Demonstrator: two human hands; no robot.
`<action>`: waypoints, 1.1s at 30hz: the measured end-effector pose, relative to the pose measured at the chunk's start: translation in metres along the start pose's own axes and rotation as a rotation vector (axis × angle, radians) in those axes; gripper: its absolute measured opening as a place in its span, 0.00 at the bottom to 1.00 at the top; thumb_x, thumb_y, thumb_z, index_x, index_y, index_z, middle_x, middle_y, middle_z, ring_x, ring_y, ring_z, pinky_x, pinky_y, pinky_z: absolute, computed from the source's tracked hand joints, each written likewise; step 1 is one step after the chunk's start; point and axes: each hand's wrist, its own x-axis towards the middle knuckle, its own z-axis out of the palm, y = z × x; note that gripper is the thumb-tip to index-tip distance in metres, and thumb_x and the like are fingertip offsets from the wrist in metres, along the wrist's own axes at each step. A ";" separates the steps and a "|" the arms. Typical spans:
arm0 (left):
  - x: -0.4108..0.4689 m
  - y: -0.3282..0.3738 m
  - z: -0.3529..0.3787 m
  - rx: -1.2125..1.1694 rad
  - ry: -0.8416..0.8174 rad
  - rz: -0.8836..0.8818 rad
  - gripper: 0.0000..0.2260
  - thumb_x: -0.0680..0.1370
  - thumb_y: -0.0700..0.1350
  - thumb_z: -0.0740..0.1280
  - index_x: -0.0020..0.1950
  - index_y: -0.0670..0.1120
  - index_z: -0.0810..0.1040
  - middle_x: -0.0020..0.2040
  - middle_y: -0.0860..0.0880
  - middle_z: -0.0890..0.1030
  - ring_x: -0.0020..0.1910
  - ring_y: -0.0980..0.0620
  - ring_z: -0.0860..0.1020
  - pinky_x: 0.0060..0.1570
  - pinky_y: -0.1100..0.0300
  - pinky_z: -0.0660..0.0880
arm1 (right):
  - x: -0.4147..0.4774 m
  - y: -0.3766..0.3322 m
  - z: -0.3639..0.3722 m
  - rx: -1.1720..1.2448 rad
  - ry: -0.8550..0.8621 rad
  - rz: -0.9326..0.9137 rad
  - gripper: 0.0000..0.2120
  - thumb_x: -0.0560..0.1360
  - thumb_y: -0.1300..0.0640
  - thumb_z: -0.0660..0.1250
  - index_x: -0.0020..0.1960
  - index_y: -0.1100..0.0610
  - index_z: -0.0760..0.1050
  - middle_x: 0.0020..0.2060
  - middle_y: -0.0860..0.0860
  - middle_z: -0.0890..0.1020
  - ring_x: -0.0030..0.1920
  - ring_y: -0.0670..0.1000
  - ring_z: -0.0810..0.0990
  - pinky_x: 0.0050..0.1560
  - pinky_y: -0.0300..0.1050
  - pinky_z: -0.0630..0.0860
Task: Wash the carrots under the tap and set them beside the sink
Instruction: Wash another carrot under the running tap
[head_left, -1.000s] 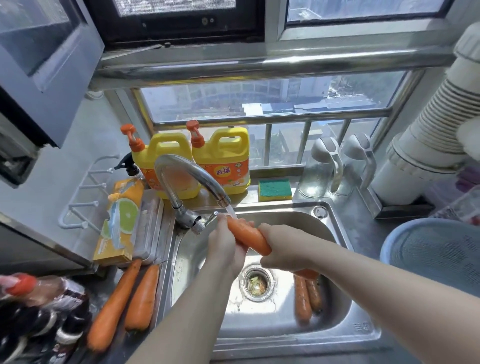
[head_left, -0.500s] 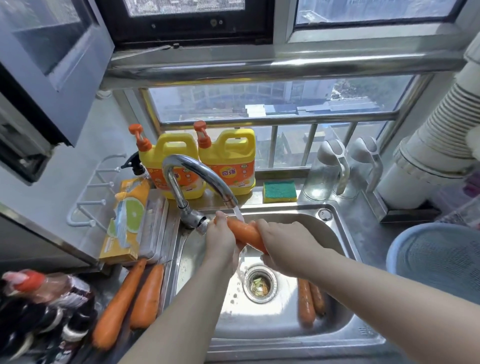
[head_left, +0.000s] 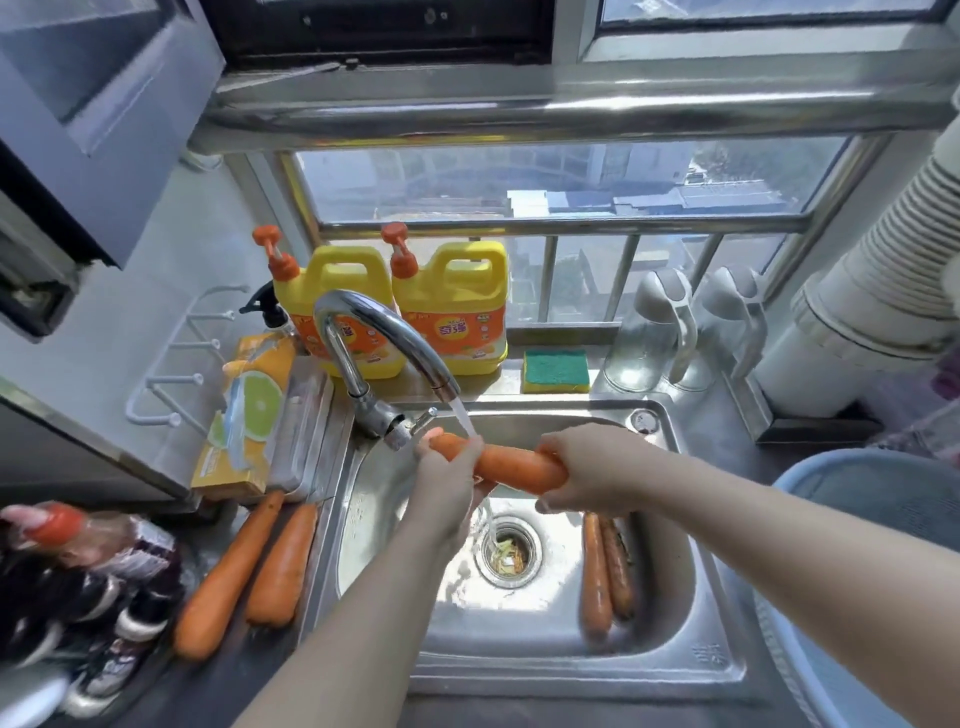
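Observation:
Water runs from the curved steel tap (head_left: 384, 332) onto an orange carrot (head_left: 511, 465) held level over the steel sink (head_left: 675, 639). My left hand (head_left: 449, 480) grips the carrot's left end right under the stream. My right hand (head_left: 587, 467) grips its right end. Two thinner carrots (head_left: 605, 571) lie in the basin to the right of the drain (head_left: 509, 551). Two big carrots (head_left: 249, 574) lie on the counter left of the sink.
Two yellow detergent jugs (head_left: 400, 306) and a green-and-yellow sponge (head_left: 556, 370) stand behind the sink. A lemon-print box (head_left: 244, 421) leans at the left. Bottles (head_left: 78, 571) crowd the near left counter. A blue basin (head_left: 872, 519) sits at the right, glass jars (head_left: 670, 332) behind it.
The carrot has turned from tilted to nearly level, and my right hand has slid outward to its right end. The camera has moved closer.

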 end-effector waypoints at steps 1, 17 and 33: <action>0.001 0.001 0.003 0.008 0.053 0.001 0.22 0.83 0.39 0.64 0.76 0.45 0.60 0.62 0.38 0.73 0.51 0.46 0.78 0.43 0.52 0.80 | -0.001 -0.003 0.003 -0.051 0.063 -0.005 0.16 0.71 0.42 0.72 0.53 0.46 0.72 0.46 0.48 0.81 0.48 0.54 0.81 0.43 0.46 0.74; -0.008 -0.014 0.000 -0.157 -0.153 0.081 0.41 0.81 0.34 0.65 0.82 0.56 0.43 0.74 0.40 0.70 0.65 0.43 0.78 0.60 0.49 0.79 | 0.013 0.010 -0.006 0.755 -0.119 0.049 0.15 0.74 0.53 0.75 0.53 0.63 0.78 0.35 0.55 0.80 0.31 0.52 0.79 0.34 0.44 0.80; 0.000 0.016 -0.005 -0.187 0.009 -0.164 0.20 0.84 0.55 0.58 0.69 0.42 0.72 0.64 0.40 0.79 0.56 0.37 0.82 0.55 0.40 0.81 | 0.012 -0.012 -0.015 0.748 -0.098 0.061 0.13 0.75 0.53 0.73 0.52 0.62 0.78 0.38 0.54 0.81 0.26 0.46 0.79 0.29 0.39 0.76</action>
